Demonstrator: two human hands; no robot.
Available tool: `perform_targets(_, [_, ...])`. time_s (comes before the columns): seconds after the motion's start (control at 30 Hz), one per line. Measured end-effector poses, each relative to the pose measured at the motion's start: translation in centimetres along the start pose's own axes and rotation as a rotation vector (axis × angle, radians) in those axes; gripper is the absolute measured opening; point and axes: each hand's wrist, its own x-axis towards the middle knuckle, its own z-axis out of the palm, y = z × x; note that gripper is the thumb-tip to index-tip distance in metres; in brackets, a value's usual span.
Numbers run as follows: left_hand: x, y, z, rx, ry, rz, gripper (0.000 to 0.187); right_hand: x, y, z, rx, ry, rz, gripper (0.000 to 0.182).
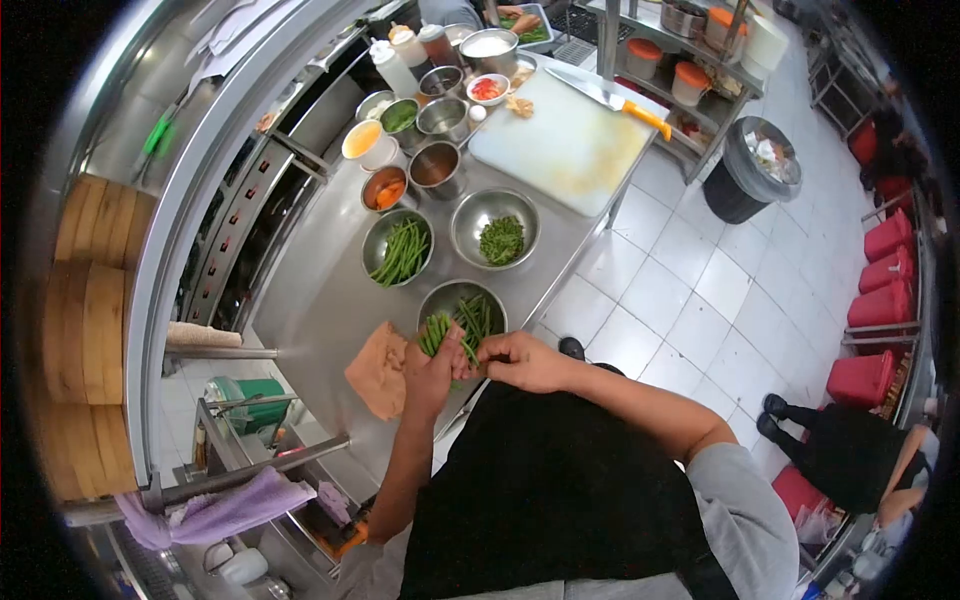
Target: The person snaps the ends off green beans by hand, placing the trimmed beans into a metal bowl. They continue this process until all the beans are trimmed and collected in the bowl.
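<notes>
My left hand (pixel 436 372) is closed around a small bunch of green beans (pixel 434 331), at the near rim of a steel bowl (pixel 428 301). My right hand (pixel 522 362) is pinched at the lower end of the beans, close to the left fingers. More green beans (pixel 482 314) lie inside that bowl. Behind it stand a second steel bowl (pixel 366 246) of long green beans and a wider bowl (pixel 528 210) with short chopped green pieces. A crumpled tan cloth (pixel 377 372) lies on the counter beside my left hand.
The steel counter (pixel 320 265) carries a white cutting board (pixel 560 150) with a yellow-handled knife (pixel 640 115) at its far end. Several steel containers, sauce bottles and an egg (pixel 478 113) stand at the back left. A bin (pixel 740 180) stands on the tiled floor; other people are nearby.
</notes>
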Motion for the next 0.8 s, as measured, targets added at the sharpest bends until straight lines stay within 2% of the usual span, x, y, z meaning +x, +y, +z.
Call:
perform_targets(0.07, [0.1,-0.5,-0.3,-0.062,-0.029,0.001,0.015,-0.3,-0.5,0.0,-0.029,0.025,-0.017,0.014])
perform_targets(0.13, [0.3,-0.9,-0.2,-0.128,-0.066,0.014,0.013,0.1,-1.1,-0.6,-0.295,0.118,-0.119,0.014])
perform_targets(0.17, [0.1,-1.2,0.1,-0.156,-0.016,0.1,0.012,0.5,-1.4,-0.9,-0.311,0.129,-0.119,0.014])
perform_targets(0.2, [0.0,-1.4,0.0,-0.183,0.036,0.183,0.01,1.0,-1.5,-1.1,-0.326,0.241,-0.067,0.015])
perform_targets(0.23, [0.0,-1.4,-0.3,-0.187,0.018,0.183,0.01,1.5,-1.5,-1.1,-0.335,0.357,-0.012,0.017])
perform_targets(0.27, [0.2,-1.3,-0.8,-0.292,0.098,0.212,0.012,2.0,-1.6,-1.5,-0.34,0.378,-0.007,0.017])
perform_targets(0.3, [0.6,-1.2,-1.2,-0.4,0.179,0.24,0.014,2.7,-1.7,-2.3,-0.293,0.513,-0.058,0.015])
perform_targets(0.33, [1.3,-0.8,-2.0,-0.403,0.162,0.235,0.014,3.6,-2.3,-3.1,-0.243,0.644,-0.11,0.014])
perform_targets(0.4, [2.4,0.5,-4.4,-0.427,0.267,0.227,0.021,5.2,-4.3,-4.3,-0.239,0.731,-0.261,0.012])
perform_targets(0.43, [3.1,1.4,-5.1,-0.324,0.374,0.178,0.025,5.9,-5.4,-5.1,-0.368,0.757,-0.298,0.013])
perform_targets(0.47, [4.2,1.3,-6.4,-0.323,0.377,0.17,0.025,6.8,-6.3,-5.9,-0.498,0.777,-0.34,0.016])
perform_targets(0.5, [5.6,1.0,-8.0,-0.333,0.353,0.142,0.025,8.0,-6.9,-6.5,-0.499,0.775,-0.336,0.016])
perform_targets(0.57, [8.0,1.3,-10.2,-0.347,0.323,0.104,0.024,9.4,-7.5,-7.6,-0.766,0.688,-0.052,0.028])
perform_targets(0.6, [9.0,1.5,-10.9,-0.305,0.283,0.105,0.022,9.8,-6.1,-8.0,-0.766,0.692,-0.037,0.028])
perform_targets(0.67, [11.5,1.7,-12.3,-0.192,0.194,0.114,0.017,10.3,-2.4,-8.1,-1.154,0.805,-0.177,0.041])
perform_targets(0.73, [14.7,1.4,-13.0,-0.129,0.148,0.124,0.014,8.8,-2.7,-6.3,-1.065,0.788,-0.124,0.047])
perform_targets(0.8, [17.4,1.6,-13.0,0.206,0.106,0.07,0.013,6.4,-2.6,-4.2,-0.88,0.846,-0.101,0.043])
